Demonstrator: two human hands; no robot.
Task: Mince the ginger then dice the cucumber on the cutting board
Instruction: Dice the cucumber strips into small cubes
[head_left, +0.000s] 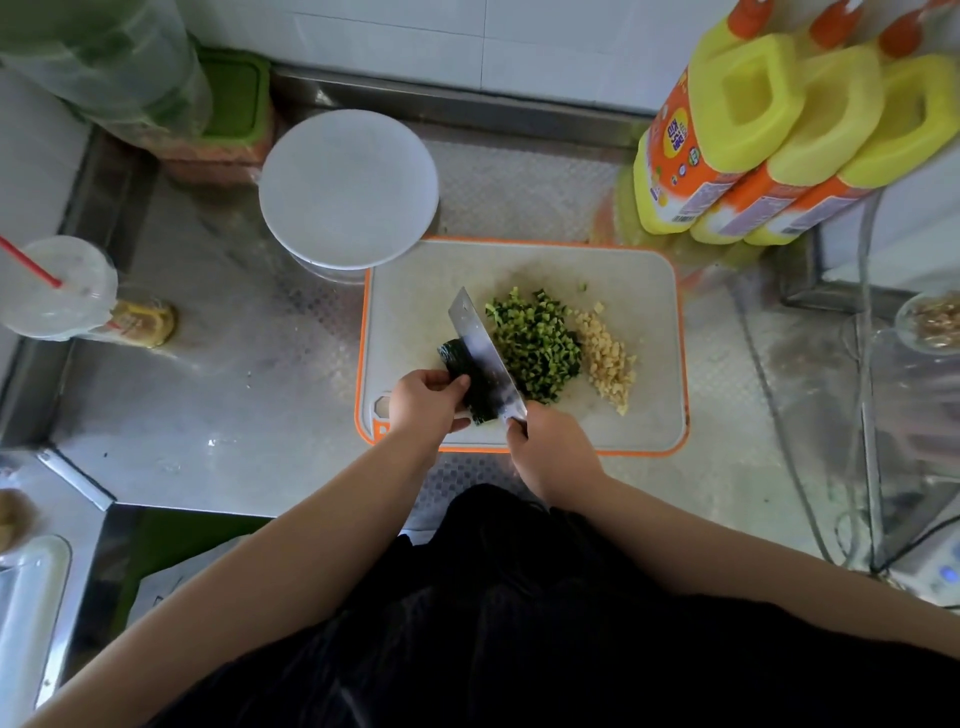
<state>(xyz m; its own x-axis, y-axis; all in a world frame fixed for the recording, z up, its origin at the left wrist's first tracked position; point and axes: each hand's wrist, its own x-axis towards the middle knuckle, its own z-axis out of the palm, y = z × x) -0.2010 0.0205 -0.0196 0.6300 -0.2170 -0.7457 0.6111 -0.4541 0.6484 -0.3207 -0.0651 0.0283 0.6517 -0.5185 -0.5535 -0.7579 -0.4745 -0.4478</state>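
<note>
A white cutting board (639, 291) with an orange rim lies on the steel counter. On it sit a pile of diced cucumber (535, 343) and, to its right, a smaller pile of minced ginger (605, 358). My left hand (423, 402) grips the remaining dark green cucumber piece (457, 358) at the board's left side. My right hand (550, 447) holds the handle of a cleaver (480, 348), whose blade rests against the cucumber piece, between it and the diced pile.
A round white lid (348, 187) on a container overlaps the board's far left corner. Three yellow and orange bottles (753, 150) stand at the back right. A plastic cup with a red straw (57, 288) stands at the left. Cables (769, 395) run along the right.
</note>
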